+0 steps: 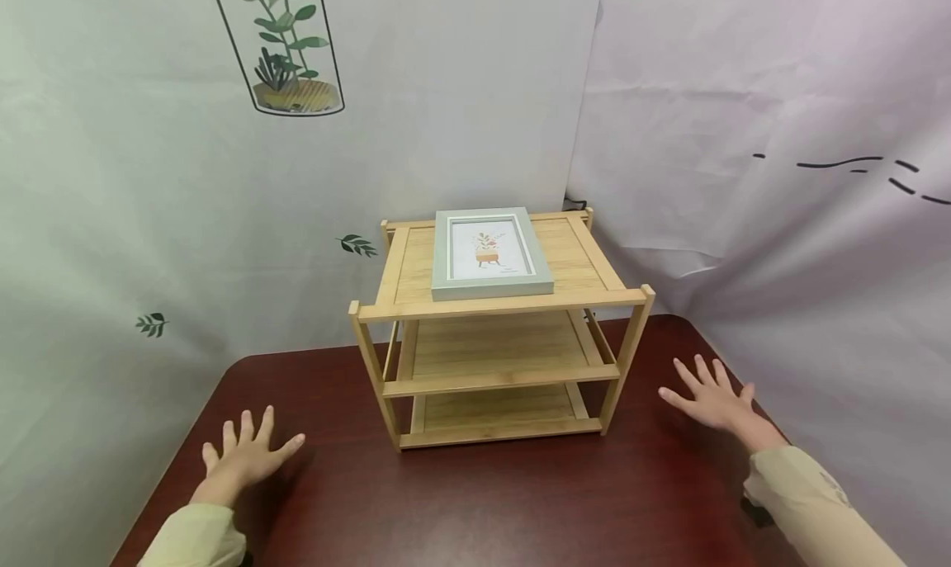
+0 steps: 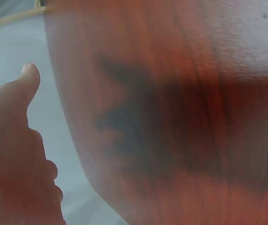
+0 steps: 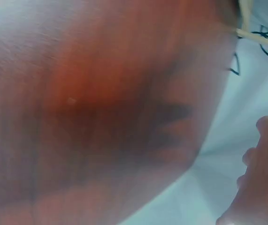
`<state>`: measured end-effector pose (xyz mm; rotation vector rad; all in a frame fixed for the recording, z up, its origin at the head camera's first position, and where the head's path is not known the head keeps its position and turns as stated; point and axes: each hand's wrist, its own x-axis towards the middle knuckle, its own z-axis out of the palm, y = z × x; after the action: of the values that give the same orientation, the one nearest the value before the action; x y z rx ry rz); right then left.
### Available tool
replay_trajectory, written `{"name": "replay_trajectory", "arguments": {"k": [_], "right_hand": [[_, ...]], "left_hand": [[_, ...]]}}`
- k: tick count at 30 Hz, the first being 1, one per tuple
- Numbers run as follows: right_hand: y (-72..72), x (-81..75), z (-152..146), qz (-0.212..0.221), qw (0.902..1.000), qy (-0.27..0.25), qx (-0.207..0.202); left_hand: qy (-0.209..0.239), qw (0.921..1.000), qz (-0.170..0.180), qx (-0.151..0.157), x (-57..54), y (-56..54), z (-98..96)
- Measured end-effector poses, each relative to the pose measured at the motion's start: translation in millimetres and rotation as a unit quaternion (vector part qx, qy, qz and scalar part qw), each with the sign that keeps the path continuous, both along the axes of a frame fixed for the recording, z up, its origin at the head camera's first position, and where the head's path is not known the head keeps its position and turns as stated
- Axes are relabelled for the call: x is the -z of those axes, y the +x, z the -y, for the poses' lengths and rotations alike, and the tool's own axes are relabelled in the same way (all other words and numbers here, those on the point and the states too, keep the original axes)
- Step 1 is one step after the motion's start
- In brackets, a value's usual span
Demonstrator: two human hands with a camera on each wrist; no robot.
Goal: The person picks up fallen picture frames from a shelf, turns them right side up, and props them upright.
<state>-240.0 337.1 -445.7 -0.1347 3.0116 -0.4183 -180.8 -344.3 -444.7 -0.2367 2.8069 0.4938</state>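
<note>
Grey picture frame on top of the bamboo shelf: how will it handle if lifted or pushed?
The grey rectangular picture frame looks rigid and probably light. Lying flat on the three-tier bamboo shelf's top, it should slide, not tip. Its front overhangs the edge slightly, so a forward push could drop it; the glazing may be fragile.

The wooden shelf [image 1: 499,336] stands in the middle of the dark red table [image 1: 475,501], near the back. Bare table lies on both sides of it and in front. The two lower shelves are open at the front. A picture frame [image 1: 490,253] covers part of the top shelf. Cloth walls close in behind and on the right.
</note>
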Motion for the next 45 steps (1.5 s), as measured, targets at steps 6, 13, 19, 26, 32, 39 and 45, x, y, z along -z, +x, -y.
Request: {"name": "replay_trajectory", "arguments": {"k": [6,13,19,26,32,39,45], "right_hand": [[-3.9,-36.0,2,0.005,0.9993,-0.037,0.002],[-8.8,-88.4,11,-0.056,0.9909,-0.122,-0.009],[-8.6,-130.8,25,-0.173,0.9591,-0.224,-0.007],[-11.6,-169.6,50,-0.238,0.9222,-0.304,0.001],[-15.7,-197.3,79,-0.265,0.8813,-0.390,-0.036],[-25.7,-217.7,119,-0.241,0.8643,-0.433,-0.090],[-38.8,-221.3,151,-0.195,0.8914,-0.400,-0.086]], "left_hand": [[-0.008,0.9975,-0.068,0.016,-19.6,-5.7,-6.2],[-0.006,0.9782,-0.206,0.026,-51.5,-17.5,-19.5],[0.038,0.9514,-0.306,0.010,-93.6,-26.1,-37.6],[0.155,0.9174,-0.365,-0.036,-143.4,-30.3,-63.6],[0.203,0.8915,-0.403,-0.041,-179.2,-36.5,-95.3],[0.236,0.8756,-0.420,0.028,-201.6,-46.1,-132.4],[0.245,0.8959,-0.364,0.068,-215.1,-58.9,-162.6]]}}
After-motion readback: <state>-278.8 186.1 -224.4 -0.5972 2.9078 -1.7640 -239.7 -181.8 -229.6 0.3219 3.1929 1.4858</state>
